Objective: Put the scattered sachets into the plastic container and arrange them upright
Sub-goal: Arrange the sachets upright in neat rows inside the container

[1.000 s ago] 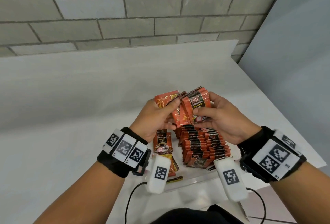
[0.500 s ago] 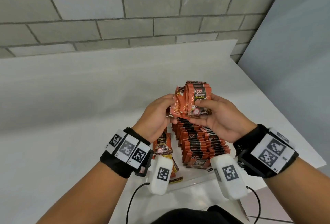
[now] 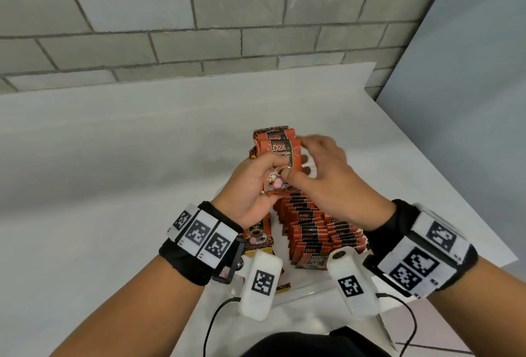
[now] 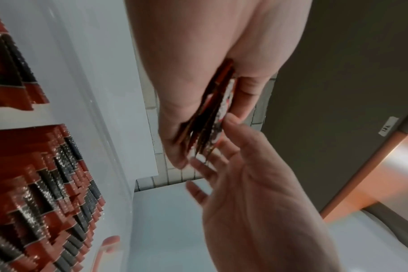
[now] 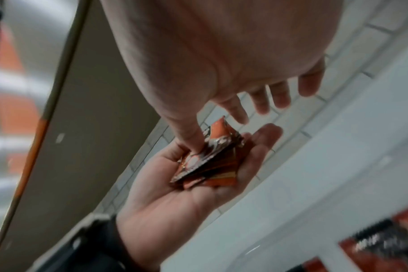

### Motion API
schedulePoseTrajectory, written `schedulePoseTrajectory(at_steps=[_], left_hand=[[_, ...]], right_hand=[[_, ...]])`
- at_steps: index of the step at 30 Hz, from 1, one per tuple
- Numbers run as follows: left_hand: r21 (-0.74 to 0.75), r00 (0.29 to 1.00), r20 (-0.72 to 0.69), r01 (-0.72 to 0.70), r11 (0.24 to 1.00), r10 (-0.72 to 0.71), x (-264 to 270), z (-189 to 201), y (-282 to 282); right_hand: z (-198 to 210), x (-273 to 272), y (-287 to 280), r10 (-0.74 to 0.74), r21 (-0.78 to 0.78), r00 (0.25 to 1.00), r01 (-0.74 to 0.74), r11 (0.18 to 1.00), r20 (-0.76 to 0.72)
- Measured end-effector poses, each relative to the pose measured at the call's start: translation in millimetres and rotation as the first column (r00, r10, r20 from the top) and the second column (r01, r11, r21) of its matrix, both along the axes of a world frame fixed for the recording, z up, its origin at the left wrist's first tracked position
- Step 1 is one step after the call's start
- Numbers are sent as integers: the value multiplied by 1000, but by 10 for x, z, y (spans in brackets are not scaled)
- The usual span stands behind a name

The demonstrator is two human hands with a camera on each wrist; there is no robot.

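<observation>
Holding a small fanned bunch of sachets [image 3: 280, 154] in my left hand [image 3: 256, 186], I see the thumb pinned across their lower front and the fingers behind them, so the bunch stands upright above the plastic container [image 3: 301, 289]. My right hand [image 3: 327, 174] sits just beside it with its fingers spread and relaxed; its thumb tip touches the front sachet near my left thumb, and the other fingers reach behind the bunch without curling round it. From the left wrist view the sachets [image 4: 212, 114] show edge-on, squeezed between palm and thumb, with the right hand [image 4: 256, 193] loose and flat just under them. The right wrist view is blurred but shows the bunch [image 5: 212, 158] lying in the left palm [image 5: 175, 193] under the right thumb.

Below my hands the clear container on the white table [image 3: 113, 186] holds a long row of sachets standing upright [image 3: 313, 231], packed front to back in two overlapping columns. A few more sachets [image 3: 257, 235] lie in its left part, partly hidden by my left wrist; I cannot tell how they stand
</observation>
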State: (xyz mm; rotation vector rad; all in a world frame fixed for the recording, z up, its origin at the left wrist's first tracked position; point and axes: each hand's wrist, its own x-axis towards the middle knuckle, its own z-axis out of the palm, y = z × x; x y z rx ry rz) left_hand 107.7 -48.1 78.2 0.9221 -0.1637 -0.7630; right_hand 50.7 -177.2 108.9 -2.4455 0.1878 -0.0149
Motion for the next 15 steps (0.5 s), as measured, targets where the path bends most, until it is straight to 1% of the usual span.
schedulePoseTrajectory(at_steps=[1, 3, 5, 6, 7, 8, 12, 15], left_hand=[[8, 1000, -3, -7, 1000, 7, 4, 3, 7], [20, 1000, -16, 3, 1000, -3, 2, 22, 13], [0, 998, -39, 48, 999, -48, -20, 56, -12], [1, 997, -48, 64, 998, -64, -28, 64, -28], [4, 996, -44, 76, 997, -75, -34, 69, -42], [1, 996, -40, 78, 997, -78, -39, 73, -50], [-8, 995, -61, 83, 997, -83, -37, 24, -50], [-59, 992, -62, 102, 993, -105, -33, 0, -48]], right_hand=[[20, -19, 1, 15, -46, 999, -13, 999, 51], [63, -53, 31, 158, -49, 977, -152, 987, 146], [50, -57, 63, 320, -181, 936, -292, 939, 150], [23, -38, 59, 357, -246, 922, -315, 917, 148], [2, -18, 46, 362, -272, 920, -313, 910, 152], [-10, -2, 33, 351, -261, 923, -304, 916, 156], [-47, 5, -5, 335, -163, 929, -310, 937, 159], [-55, 1, -24, 338, -87, 927, -327, 941, 161]])
